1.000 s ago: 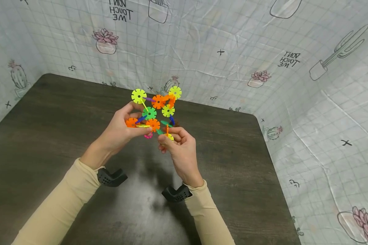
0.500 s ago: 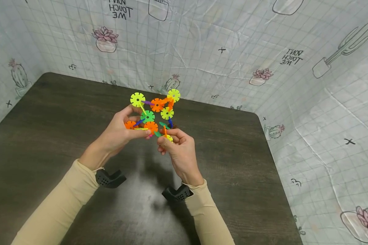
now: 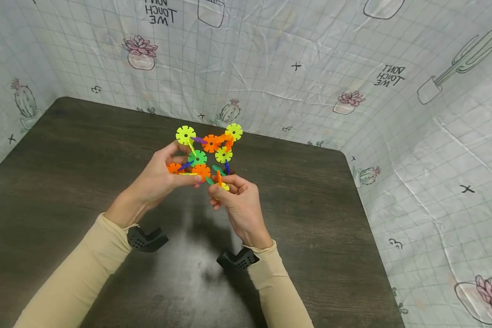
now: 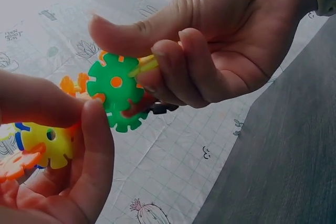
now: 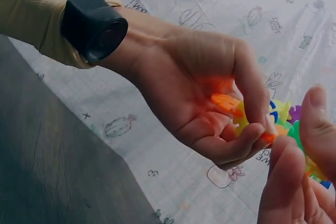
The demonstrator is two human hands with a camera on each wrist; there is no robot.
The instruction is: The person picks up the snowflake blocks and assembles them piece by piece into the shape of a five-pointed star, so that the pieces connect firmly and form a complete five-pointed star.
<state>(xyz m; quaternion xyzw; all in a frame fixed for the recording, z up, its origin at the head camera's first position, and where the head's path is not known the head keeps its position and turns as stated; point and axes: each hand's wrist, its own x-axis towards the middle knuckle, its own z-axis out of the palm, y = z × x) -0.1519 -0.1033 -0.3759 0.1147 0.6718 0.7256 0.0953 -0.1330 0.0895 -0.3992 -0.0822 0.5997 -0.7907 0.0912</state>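
Both hands hold up one linked structure of slotted plastic interlocking discs (image 3: 197,158) above the table. My left hand (image 3: 157,171) grips its left side, thumb beside an orange disc (image 3: 201,171); another orange disc (image 5: 227,104) lies against its palm in the right wrist view. My right hand (image 3: 242,198) pinches a yellow disc (image 4: 146,65), seen nearly edge-on in the left wrist view. Beside those fingers are a green disc (image 4: 119,94) and, in the head view, an upright orange disc (image 3: 219,177). Yellow discs (image 3: 186,135) top the structure. Fingers hide some joints.
A dark wood-look table (image 3: 303,228) lies under the hands. A white curtain (image 3: 270,45) printed with cacti hangs behind it and along the sides. Black wrist devices (image 3: 147,239) sit on both wrists.
The disc structure has sunk slightly in the head view, and the pink disc beneath it is now mostly covered. My right hand has edged a little left, keeping its pinch; the left keeps its grip.
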